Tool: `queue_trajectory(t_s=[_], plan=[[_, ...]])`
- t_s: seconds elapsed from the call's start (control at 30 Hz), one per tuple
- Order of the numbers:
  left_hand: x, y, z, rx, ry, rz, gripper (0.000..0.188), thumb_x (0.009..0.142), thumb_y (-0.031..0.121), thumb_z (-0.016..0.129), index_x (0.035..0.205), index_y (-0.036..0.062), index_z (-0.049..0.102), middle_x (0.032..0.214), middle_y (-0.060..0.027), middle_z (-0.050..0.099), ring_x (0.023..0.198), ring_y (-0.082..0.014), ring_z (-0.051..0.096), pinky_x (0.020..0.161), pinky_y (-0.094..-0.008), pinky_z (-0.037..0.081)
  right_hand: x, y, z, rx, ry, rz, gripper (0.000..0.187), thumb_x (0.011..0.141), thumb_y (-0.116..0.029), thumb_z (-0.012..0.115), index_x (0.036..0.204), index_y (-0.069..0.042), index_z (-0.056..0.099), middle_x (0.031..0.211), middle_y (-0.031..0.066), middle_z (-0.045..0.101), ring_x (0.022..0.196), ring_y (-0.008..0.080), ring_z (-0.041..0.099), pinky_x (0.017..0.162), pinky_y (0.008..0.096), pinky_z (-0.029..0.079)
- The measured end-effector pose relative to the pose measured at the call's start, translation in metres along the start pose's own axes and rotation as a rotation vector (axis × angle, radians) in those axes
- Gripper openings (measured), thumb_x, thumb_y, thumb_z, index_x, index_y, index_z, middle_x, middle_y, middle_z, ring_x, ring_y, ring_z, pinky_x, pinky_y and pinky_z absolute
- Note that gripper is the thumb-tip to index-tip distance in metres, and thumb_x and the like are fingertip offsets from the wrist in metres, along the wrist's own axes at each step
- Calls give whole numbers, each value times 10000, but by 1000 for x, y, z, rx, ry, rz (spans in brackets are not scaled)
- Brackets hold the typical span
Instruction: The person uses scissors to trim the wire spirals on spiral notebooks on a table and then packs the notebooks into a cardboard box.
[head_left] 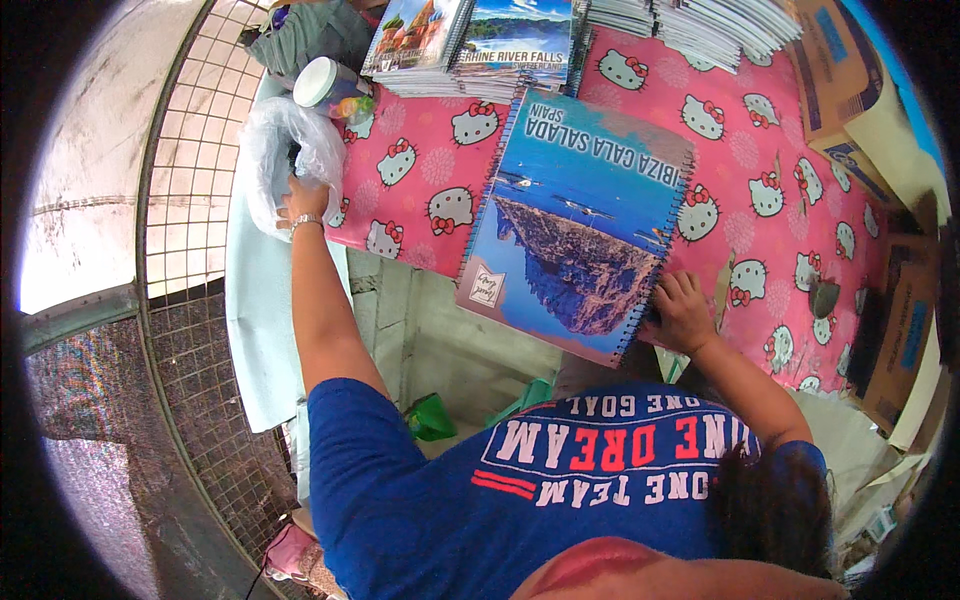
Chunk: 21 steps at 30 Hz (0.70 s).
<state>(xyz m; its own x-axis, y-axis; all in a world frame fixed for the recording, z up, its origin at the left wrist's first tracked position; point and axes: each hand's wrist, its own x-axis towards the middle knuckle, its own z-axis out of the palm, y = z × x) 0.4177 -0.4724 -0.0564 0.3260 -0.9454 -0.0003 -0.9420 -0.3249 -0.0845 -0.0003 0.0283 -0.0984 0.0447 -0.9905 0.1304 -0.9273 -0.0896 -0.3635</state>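
A large spiral notebook [585, 235] with a blue sea-and-cliff cover lies slanted on the pink table cover, its near corner reaching past the table's edge. Wire coils show along both long sides, so another notebook may lie beneath. My right hand [683, 312] is at its right coil edge, fingers curled against it; the thumb is hidden. Over at the left, my left hand [305, 200] reaches into the mouth of a white translucent plastic bag [268, 150]. The plastic partly hides those fingers, and something dark shows inside the bag.
Stacked spiral notebooks [512, 45] stand at the far edge, with more piles [720, 30] to their right. A white-lidded plastic jar [330, 85] tilts beside the bag. Cardboard boxes [900, 330] line the right side; wire mesh [200, 150] runs along the left.
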Motion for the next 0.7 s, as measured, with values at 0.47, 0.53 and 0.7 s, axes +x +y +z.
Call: queue_trajectory(t_s=[0.47,0.53,0.7], plan=[[-97,-21,-61,-516,368,261,295,794,247,632,1050,112,692,1287,-156,567,1291,-329,433,1085,-461,307,-5,-3,1,60,65,61,500,687,-291,712,1087,-47,535,1001,148,525,1000,343,492,900,452,377],[-147,-19,-76,-681,401,368,259,812,220,641,1035,99,694,1247,-153,596,1277,-323,450,1079,-457,312,-8,1,4,110,156,27,489,689,-205,689,1110,-44,500,1004,155,505,977,356,485,878,465,376],[-302,29,-129,-1102,327,792,177,855,88,625,1015,47,687,1229,-135,615,1273,-286,466,1075,-409,317,-10,-2,-1,429,212,215,511,708,-193,702,1151,-53,490,1120,171,504,1063,366,470,919,442,368]])
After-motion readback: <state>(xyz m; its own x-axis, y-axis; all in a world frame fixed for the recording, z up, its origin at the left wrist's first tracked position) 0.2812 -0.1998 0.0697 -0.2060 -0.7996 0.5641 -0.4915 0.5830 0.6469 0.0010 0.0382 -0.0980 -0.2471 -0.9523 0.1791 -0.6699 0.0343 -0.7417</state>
